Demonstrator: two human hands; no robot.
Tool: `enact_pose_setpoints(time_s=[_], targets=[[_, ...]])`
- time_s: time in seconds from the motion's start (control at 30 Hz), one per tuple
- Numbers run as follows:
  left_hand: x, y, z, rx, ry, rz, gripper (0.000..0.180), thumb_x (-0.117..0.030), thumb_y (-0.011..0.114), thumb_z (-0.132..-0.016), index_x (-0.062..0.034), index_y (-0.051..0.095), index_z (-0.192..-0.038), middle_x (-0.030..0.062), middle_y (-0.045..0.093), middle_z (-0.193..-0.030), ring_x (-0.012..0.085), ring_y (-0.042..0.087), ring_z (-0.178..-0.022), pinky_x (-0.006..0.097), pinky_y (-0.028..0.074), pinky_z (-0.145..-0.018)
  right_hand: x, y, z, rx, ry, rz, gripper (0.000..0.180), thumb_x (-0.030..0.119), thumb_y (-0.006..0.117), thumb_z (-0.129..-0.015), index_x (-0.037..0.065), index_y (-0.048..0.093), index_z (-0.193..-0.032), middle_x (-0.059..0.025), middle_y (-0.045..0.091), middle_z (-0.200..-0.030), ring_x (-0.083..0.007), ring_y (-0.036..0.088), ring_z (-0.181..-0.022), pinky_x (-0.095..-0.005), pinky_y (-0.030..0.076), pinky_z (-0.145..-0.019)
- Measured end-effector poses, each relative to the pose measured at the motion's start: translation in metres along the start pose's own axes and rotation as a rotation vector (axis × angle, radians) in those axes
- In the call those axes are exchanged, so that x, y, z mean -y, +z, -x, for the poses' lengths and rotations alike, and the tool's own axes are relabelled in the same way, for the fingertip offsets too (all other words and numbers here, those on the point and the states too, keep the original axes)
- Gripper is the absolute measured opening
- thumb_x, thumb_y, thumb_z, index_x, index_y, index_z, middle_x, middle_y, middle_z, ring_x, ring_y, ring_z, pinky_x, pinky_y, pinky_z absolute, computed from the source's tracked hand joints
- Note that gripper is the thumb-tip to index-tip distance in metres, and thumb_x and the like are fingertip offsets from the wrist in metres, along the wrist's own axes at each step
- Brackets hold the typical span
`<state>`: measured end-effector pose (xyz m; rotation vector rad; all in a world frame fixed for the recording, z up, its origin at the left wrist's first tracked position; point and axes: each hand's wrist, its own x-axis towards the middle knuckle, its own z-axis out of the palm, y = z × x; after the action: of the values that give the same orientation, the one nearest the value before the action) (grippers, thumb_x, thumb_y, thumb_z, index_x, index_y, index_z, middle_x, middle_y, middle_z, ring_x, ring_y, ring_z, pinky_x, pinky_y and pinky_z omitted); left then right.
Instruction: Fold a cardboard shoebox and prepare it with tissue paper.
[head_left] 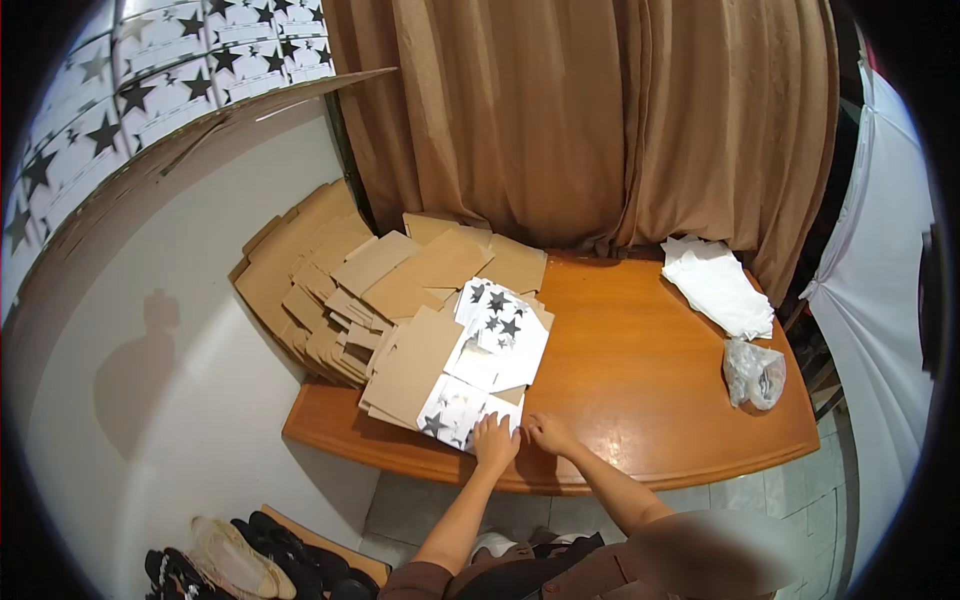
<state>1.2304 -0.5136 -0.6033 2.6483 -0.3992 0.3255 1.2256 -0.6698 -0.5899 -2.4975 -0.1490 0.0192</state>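
Both hands rest close together — left hand (494,440) pressing the white star-printed flat cardboard box (462,408), right hand (548,433) just beside it on the orange wooden table (650,380).

On the table (640,400), flat cardboard blanks (400,290) pile at the left, star-printed sheets (495,335) atop them, folded cloth (715,285) and a plastic bag (755,375) at the right.

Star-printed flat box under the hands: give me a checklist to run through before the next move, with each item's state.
1. Left hand on the star-printed flat box: ok.
2. Right hand at the box's near corner: ok.
3. Fingers actually gripping the box: cannot tell.
4. Box fully supported on the wooden table: ok.
5. Bare tabletop to the right of the hands: ok.
6. Cardboard stack at the left squared up: not ok, splayed past the table edge.
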Motion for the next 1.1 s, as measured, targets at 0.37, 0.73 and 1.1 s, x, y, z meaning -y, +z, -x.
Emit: enact_pose_setpoints(time_s=[0.37, 0.73, 1.1], targets=[[0.040, -0.012, -0.087, 0.115, -0.008, -0.266, 0.078, -0.047, 0.065, -0.070, -0.0083, 0.039, -0.133, 0.0193, 0.023, -0.142, 0.0419, 0.013, -0.132, 0.062, 0.010, -0.102, -0.006, 0.042, -0.076, -0.183, 0.183, -0.133, 0.036, 0.021, 0.051, -0.081, 0.000, 0.056, -0.110, -0.0246, 0.052, -0.110, -0.0401, 0.051, -0.100, -0.0443, 0.042, -0.089], [0.055, 0.029, -0.136, 0.089, 0.419, -0.397, 0.052, -0.025, 0.063, -0.072, 0.0040, 0.051, -0.114, 0.0231, 0.052, -0.113, 0.0364, 0.052, -0.103, 0.042, 0.048, -0.076, -0.005, 0.039, -0.093, -0.320, 0.255, -0.310, 0.029, 0.017, 0.053, -0.081, 0.003, 0.060, -0.106, -0.0206, 0.057, -0.100, -0.0330, 0.055, -0.095, -0.0378, 0.044, -0.086], [-0.053, 0.009, -0.167, -0.247, 0.434, 0.130, 0.015, -0.015, 0.061, -0.079, -0.0065, 0.052, -0.072, 0.0109, 0.054, -0.050, 0.0253, 0.059, -0.047, 0.036, 0.047, -0.042, -0.089, -0.042, -0.076, -0.396, 0.508, -1.064, 0.044, 0.027, 0.052, -0.090, -0.007, 0.046, -0.118, -0.0154, 0.058, -0.102, -0.0206, 0.056, -0.090, -0.0293, 0.044, -0.080]])
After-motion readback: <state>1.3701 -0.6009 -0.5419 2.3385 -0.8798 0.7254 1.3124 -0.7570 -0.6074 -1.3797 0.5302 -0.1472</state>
